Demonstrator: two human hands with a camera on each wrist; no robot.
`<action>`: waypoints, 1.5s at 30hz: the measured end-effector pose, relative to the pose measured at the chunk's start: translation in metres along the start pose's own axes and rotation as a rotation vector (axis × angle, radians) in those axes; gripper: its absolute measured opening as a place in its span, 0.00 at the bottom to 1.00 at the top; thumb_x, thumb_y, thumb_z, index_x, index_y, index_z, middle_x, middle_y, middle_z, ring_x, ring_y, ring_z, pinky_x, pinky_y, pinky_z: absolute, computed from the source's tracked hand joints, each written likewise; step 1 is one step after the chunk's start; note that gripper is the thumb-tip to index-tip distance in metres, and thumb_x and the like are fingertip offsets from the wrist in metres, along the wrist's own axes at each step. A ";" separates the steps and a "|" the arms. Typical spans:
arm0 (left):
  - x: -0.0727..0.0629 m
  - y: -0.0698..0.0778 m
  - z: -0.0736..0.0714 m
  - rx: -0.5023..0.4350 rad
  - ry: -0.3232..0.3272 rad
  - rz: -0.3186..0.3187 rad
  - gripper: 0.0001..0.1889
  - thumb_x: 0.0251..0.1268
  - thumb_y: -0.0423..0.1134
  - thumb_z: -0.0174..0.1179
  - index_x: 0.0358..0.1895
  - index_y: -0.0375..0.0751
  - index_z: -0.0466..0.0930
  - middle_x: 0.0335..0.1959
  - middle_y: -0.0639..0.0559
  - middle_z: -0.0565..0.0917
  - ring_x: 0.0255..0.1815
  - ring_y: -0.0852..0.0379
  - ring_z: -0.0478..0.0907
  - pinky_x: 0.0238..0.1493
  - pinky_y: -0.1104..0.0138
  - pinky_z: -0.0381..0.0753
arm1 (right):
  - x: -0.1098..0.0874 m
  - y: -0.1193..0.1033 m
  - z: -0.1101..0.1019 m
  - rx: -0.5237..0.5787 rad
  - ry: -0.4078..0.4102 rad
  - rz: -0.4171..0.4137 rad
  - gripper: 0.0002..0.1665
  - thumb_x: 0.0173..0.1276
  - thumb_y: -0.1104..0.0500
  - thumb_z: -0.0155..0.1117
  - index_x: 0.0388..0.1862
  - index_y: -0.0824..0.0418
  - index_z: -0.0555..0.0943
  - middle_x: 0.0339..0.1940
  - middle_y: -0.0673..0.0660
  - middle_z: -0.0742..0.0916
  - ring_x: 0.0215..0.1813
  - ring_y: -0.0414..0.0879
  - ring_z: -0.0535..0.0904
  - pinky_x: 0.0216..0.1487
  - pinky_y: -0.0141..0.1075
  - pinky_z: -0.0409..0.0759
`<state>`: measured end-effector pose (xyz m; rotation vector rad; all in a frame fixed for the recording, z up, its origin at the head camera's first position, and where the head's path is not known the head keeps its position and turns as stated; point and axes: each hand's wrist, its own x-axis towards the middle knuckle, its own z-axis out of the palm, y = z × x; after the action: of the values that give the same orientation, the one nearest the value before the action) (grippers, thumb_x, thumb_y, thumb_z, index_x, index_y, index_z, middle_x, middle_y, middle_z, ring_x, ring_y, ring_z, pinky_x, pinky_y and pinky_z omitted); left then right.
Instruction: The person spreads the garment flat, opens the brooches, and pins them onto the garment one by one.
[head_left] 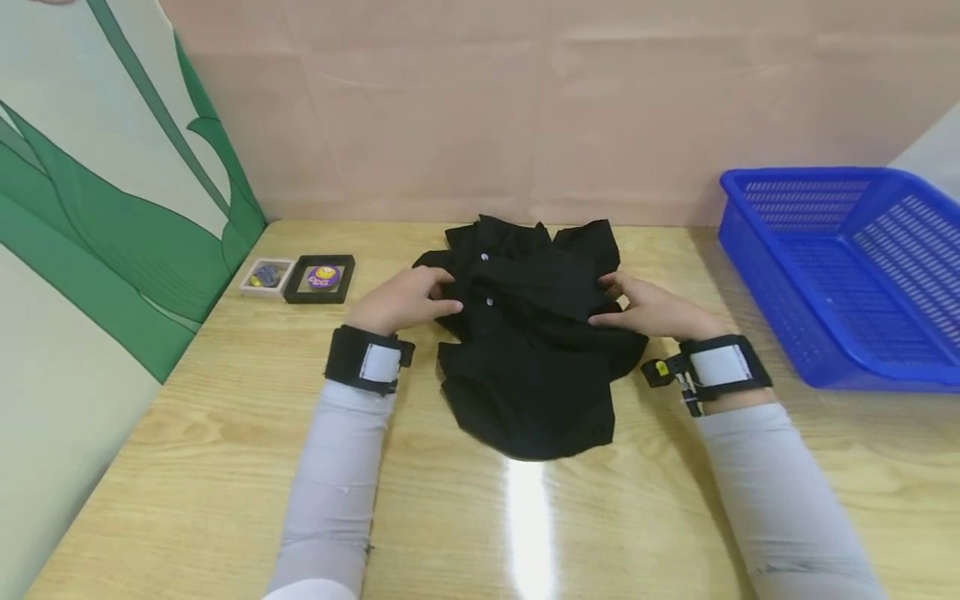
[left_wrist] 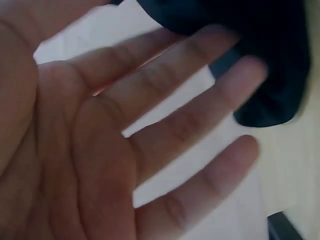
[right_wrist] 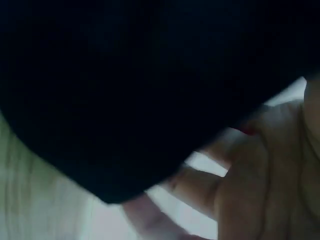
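A crumpled black garment (head_left: 536, 333) with silvery buttons lies in a loose heap on the wooden table. At its left side is my left hand (head_left: 405, 298), thumb and fingers apart; the left wrist view shows the fingers (left_wrist: 185, 120) spread and fairly straight, overlapping the dark cloth (left_wrist: 270, 95). On the opposite side my right hand (head_left: 648, 308) has its thumb and fingertips right at the garment's edge. Dark fabric (right_wrist: 125, 100) fills much of the right wrist view and hides parts of that hand's fingers.
A blue plastic basket (head_left: 813, 333) stands to the right on the table (head_left: 210, 467). Two small framed boxes, one white (head_left: 246, 282) and one black (head_left: 295, 287), sit at the back left. A pinkish covering (head_left: 450, 125) rises behind the table, with a green-patterned panel (head_left: 112, 225) at left.
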<state>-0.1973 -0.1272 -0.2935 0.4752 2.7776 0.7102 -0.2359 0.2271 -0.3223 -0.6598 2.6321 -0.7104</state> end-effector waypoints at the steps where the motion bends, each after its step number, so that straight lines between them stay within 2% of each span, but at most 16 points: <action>1: 0.002 0.000 0.004 0.014 -0.028 -0.025 0.32 0.70 0.50 0.61 0.69 0.33 0.69 0.61 0.39 0.80 0.62 0.45 0.77 0.65 0.53 0.74 | 0.001 0.000 0.002 0.006 -0.008 -0.002 0.33 0.71 0.50 0.64 0.64 0.71 0.67 0.52 0.73 0.81 0.49 0.61 0.81 0.47 0.50 0.81; 5: 0.010 0.001 0.018 0.065 -0.063 -0.076 0.29 0.67 0.53 0.63 0.60 0.34 0.76 0.56 0.42 0.82 0.57 0.47 0.79 0.61 0.56 0.77 | 0.002 0.003 0.005 0.034 -0.041 -0.043 0.11 0.71 0.59 0.64 0.38 0.64 0.73 0.28 0.56 0.79 0.23 0.43 0.74 0.25 0.34 0.74; 8: 0.012 0.000 0.021 0.078 -0.016 -0.048 0.14 0.69 0.46 0.62 0.41 0.36 0.81 0.33 0.48 0.81 0.37 0.52 0.79 0.42 0.62 0.77 | -0.001 0.005 -0.001 0.000 -0.019 -0.095 0.11 0.71 0.63 0.62 0.29 0.61 0.72 0.21 0.49 0.71 0.21 0.38 0.69 0.27 0.31 0.69; 10: 0.012 -0.001 0.018 0.071 0.038 -0.023 0.10 0.69 0.41 0.62 0.32 0.39 0.78 0.23 0.52 0.73 0.28 0.55 0.73 0.33 0.64 0.70 | -0.005 0.007 -0.010 -0.027 0.041 -0.132 0.09 0.71 0.64 0.61 0.29 0.61 0.76 0.23 0.48 0.75 0.25 0.36 0.71 0.30 0.30 0.70; 13: 0.005 -0.005 0.006 0.059 0.145 -0.004 0.08 0.69 0.40 0.60 0.33 0.41 0.78 0.21 0.54 0.70 0.26 0.55 0.71 0.30 0.65 0.66 | -0.019 0.009 -0.029 -0.064 0.197 -0.115 0.09 0.71 0.65 0.59 0.29 0.63 0.77 0.23 0.49 0.75 0.28 0.37 0.70 0.32 0.31 0.68; 16: -0.007 -0.008 -0.010 0.039 0.280 -0.010 0.07 0.71 0.42 0.58 0.41 0.42 0.80 0.26 0.50 0.77 0.29 0.52 0.74 0.30 0.63 0.68 | -0.039 0.014 -0.049 -0.020 0.460 -0.034 0.09 0.73 0.63 0.57 0.31 0.64 0.79 0.22 0.45 0.76 0.28 0.37 0.67 0.30 0.30 0.64; 21: -0.027 -0.010 -0.029 -0.010 0.506 -0.021 0.09 0.73 0.42 0.55 0.43 0.41 0.81 0.36 0.45 0.84 0.32 0.48 0.78 0.31 0.61 0.71 | -0.065 0.013 -0.069 0.372 0.838 0.074 0.14 0.73 0.64 0.54 0.33 0.54 0.86 0.20 0.34 0.81 0.30 0.35 0.71 0.27 0.26 0.66; 23: -0.032 -0.008 -0.034 -0.019 0.590 -0.007 0.09 0.73 0.41 0.56 0.41 0.40 0.81 0.36 0.44 0.84 0.32 0.48 0.77 0.31 0.60 0.70 | -0.069 0.008 -0.072 0.532 0.920 0.062 0.16 0.72 0.66 0.54 0.34 0.53 0.88 0.21 0.35 0.84 0.31 0.34 0.74 0.28 0.24 0.69; 25: -0.037 -0.005 -0.037 -0.016 0.654 0.008 0.09 0.73 0.40 0.55 0.39 0.39 0.81 0.36 0.43 0.83 0.33 0.47 0.77 0.31 0.60 0.70 | -0.071 0.004 -0.075 0.581 0.955 0.049 0.17 0.72 0.67 0.55 0.32 0.53 0.88 0.21 0.36 0.85 0.30 0.33 0.75 0.27 0.24 0.71; 27: -0.042 -0.005 -0.040 -0.016 0.681 0.021 0.09 0.72 0.40 0.56 0.38 0.38 0.81 0.34 0.43 0.83 0.34 0.47 0.77 0.33 0.59 0.72 | -0.074 0.003 -0.077 0.551 0.922 0.070 0.16 0.72 0.65 0.56 0.30 0.53 0.88 0.18 0.37 0.83 0.26 0.34 0.72 0.23 0.25 0.67; 29: -0.048 -0.007 -0.042 -0.022 0.614 0.022 0.09 0.72 0.40 0.56 0.40 0.39 0.82 0.36 0.43 0.84 0.36 0.47 0.78 0.37 0.58 0.74 | -0.078 0.006 -0.078 0.401 0.814 0.126 0.14 0.74 0.59 0.56 0.30 0.55 0.85 0.18 0.37 0.79 0.25 0.36 0.68 0.22 0.30 0.63; 34: -0.060 -0.022 -0.047 -0.059 0.231 -0.073 0.12 0.71 0.40 0.55 0.50 0.39 0.81 0.46 0.41 0.84 0.47 0.45 0.79 0.47 0.54 0.78 | -0.079 0.024 -0.078 -0.015 0.467 0.195 0.25 0.77 0.45 0.53 0.46 0.67 0.81 0.26 0.48 0.84 0.27 0.34 0.73 0.28 0.29 0.66; 36: -0.062 -0.027 -0.047 -0.060 0.142 -0.128 0.13 0.70 0.39 0.53 0.52 0.39 0.80 0.49 0.40 0.83 0.51 0.44 0.78 0.48 0.53 0.77 | -0.075 0.028 -0.077 -0.086 0.378 0.187 0.28 0.77 0.44 0.52 0.54 0.69 0.79 0.31 0.55 0.88 0.29 0.34 0.78 0.33 0.28 0.71; 38: -0.060 -0.031 -0.047 -0.058 0.118 -0.162 0.14 0.70 0.38 0.51 0.53 0.39 0.79 0.51 0.40 0.82 0.53 0.43 0.77 0.50 0.52 0.75 | -0.068 0.027 -0.074 -0.118 0.324 0.169 0.28 0.78 0.45 0.52 0.54 0.70 0.78 0.32 0.58 0.88 0.30 0.36 0.79 0.34 0.31 0.73; 41: -0.052 -0.038 -0.042 -0.074 0.154 -0.160 0.16 0.72 0.38 0.49 0.56 0.37 0.78 0.53 0.38 0.81 0.55 0.42 0.76 0.52 0.50 0.75 | -0.056 0.021 -0.066 -0.135 0.247 0.150 0.26 0.78 0.47 0.52 0.56 0.70 0.77 0.30 0.57 0.88 0.32 0.42 0.80 0.36 0.35 0.74; 45: -0.033 -0.048 -0.028 -0.087 0.193 -0.148 0.21 0.76 0.42 0.50 0.65 0.34 0.72 0.58 0.35 0.79 0.60 0.40 0.75 0.59 0.48 0.74 | -0.039 0.012 -0.047 -0.108 0.046 0.163 0.32 0.77 0.45 0.54 0.60 0.74 0.73 0.29 0.58 0.87 0.33 0.48 0.81 0.35 0.39 0.77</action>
<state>-0.1870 -0.1908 -0.2888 0.1907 2.9054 0.8799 -0.2278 0.2746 -0.2827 -0.4548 2.7435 -0.5459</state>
